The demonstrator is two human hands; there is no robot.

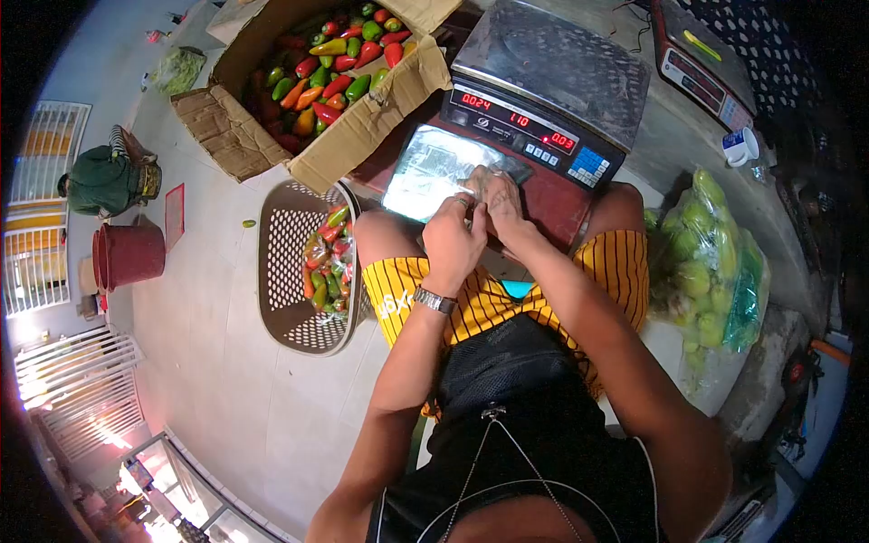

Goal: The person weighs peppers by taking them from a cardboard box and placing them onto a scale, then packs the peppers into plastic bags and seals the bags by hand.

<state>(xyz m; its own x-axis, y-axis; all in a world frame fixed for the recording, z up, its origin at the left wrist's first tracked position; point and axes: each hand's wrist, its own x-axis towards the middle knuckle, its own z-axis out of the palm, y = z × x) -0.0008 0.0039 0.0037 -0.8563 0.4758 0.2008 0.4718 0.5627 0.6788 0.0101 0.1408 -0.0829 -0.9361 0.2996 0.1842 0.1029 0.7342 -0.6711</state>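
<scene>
Shiny clear plastic bags, seemingly a flat stack, lie on the red surface in front of a digital scale. At their near right edge my left hand, with a metal watch on its wrist, has its fingers closed on the plastic. Right beside it, my right hand bends its fingers over the same edge. The two hands touch, and their fingertips are partly hidden. Red digits glow on the scale's display.
An open cardboard box of red, green and orange peppers stands at upper left. Below it, a plastic basket holds bagged peppers. Bagged green vegetables lie at right, near a second scale. A person is at far left.
</scene>
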